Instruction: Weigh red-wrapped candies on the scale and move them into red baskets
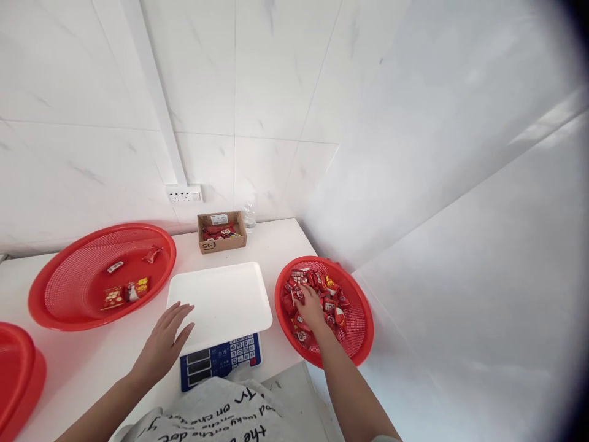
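My right hand (311, 307) reaches down into the red plastic basket (361, 334) on the right, thumb and fingers around a small red-wrapped snack packet (298, 295) on the pile. Other small packets (329, 304), mostly red with some yellow, lie heaped around it. My left hand (164, 341) is open, its fingers stretched out at the left edge of the scale's white tray (221, 301). Nothing lies on that tray. Below it shows the scale's blue panel (221, 359) with keys and displays.
A wide red basket (55, 285) on the left holds a few packets (126, 293). Part of another red basket (16, 374) shows at the left edge. A cardboard box (223, 244) with red packets stands at the back beside clear plastic (249, 217). A wall socket (184, 194) is behind.
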A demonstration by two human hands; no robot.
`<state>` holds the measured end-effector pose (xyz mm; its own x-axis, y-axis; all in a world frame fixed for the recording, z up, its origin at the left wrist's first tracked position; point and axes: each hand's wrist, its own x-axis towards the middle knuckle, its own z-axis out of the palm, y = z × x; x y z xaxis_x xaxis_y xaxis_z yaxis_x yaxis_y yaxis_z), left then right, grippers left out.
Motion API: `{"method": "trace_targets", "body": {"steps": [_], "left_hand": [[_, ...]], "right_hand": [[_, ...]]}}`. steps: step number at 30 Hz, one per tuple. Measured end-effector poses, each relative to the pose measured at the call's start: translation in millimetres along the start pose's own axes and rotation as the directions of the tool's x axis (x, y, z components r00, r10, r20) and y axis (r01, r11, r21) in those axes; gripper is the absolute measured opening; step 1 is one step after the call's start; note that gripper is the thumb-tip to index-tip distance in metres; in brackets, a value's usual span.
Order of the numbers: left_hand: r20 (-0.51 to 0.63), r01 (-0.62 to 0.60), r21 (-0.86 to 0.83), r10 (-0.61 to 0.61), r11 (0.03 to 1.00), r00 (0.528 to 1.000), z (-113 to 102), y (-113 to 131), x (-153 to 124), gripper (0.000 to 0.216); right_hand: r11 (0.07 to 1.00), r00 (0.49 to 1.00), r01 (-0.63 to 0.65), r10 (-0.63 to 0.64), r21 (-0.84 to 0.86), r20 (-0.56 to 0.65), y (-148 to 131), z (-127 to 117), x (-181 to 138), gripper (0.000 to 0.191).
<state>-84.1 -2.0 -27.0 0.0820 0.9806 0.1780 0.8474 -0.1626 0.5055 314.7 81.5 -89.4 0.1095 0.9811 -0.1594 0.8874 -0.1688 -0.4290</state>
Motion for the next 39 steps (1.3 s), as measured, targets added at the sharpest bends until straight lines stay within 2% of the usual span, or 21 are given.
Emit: {"method": "trace_targets", "body": {"steps": [3, 6, 9, 12, 15, 18, 21, 22, 24, 26, 29, 32, 35, 39], "left_hand": [[0.041, 0.001, 0.005, -0.001, 1.000, 0.999, 2, 4, -4, 0.042], [0.061, 0.002, 0.014, -0.003, 1.000, 0.998, 4, 4, -7, 0.042], [0.068, -0.005, 0.015, 0.004, 1.000, 0.998, 6, 2, -9, 0.042], [0.074, -0.017, 0.002, 0.017, 1.000, 0.997, 8, 2, -8, 0.042], [0.085, -0.023, -0.038, 0.026, 0.999, 0.996, 9, 7, -6, 0.041], [0.125, 0.020, -0.128, -0.004, 0.992, 0.992, 9, 19, -4, 0.040], [0.234, 0.184, -0.283, -0.118, 0.941, 0.965, 7, 38, -2, 0.040], [0.286, 0.255, -0.349, -0.157, 0.902, 0.945, 7, 46, 0, 0.039], [0.397, 0.395, -0.487, -0.204, 0.779, 0.895, 6, 62, 4, 0.039], [0.479, 0.486, -0.597, -0.203, 0.638, 0.854, 4, 77, 10, 0.041], [0.530, 0.513, -0.661, -0.143, 0.548, 0.836, 3, 91, 17, 0.039], [0.496, 0.491, -0.692, -0.146, 0.530, 0.856, 2, 91, 19, 0.036], [0.450, 0.470, -0.691, -0.183, 0.550, 0.874, 0, 85, 16, 0.032], [0.478, 0.526, -0.666, -0.239, 0.529, 0.845, 1, 80, 13, 0.034]], "right_hand": [[0.996, 0.995, 0.087, -0.086, -0.006, 0.057, -10, 12, -2, 0.052], [0.995, 0.990, 0.098, -0.101, 0.035, 0.097, -7, 24, -17, 0.049], [0.994, 0.991, 0.050, -0.061, 0.099, 0.117, 0, 21, -33, 0.046], [0.953, 0.996, -0.075, 0.059, 0.292, 0.064, 3, 2, -42, 0.042], [0.789, 0.969, -0.199, 0.247, 0.582, -0.004, -5, -21, -48, 0.041], [0.483, 0.949, -0.207, 0.311, 0.851, 0.054, -28, -36, -55, 0.043], [0.203, 0.962, -0.228, 0.200, 0.952, 0.187, -64, -39, -62, 0.044], [0.146, 0.965, -0.243, 0.139, 0.959, 0.223, -77, -38, -65, 0.045], [0.095, 0.956, -0.291, 0.008, 0.952, 0.292, -105, -32, -71, 0.046], [0.098, 0.929, -0.341, -0.116, 0.935, 0.351, -130, -25, -78, 0.045], [0.141, 0.882, -0.376, -0.249, 0.916, 0.401, -158, -14, -88, 0.044], [0.217, 0.858, -0.367, -0.296, 0.905, 0.419, -170, -7, -93, 0.040], [0.335, 0.858, -0.348, -0.263, 0.876, 0.441, -169, -2, -95, 0.035], [0.435, 0.879, -0.305, -0.213, 0.847, 0.426, -167, 2, -95, 0.036]]}}
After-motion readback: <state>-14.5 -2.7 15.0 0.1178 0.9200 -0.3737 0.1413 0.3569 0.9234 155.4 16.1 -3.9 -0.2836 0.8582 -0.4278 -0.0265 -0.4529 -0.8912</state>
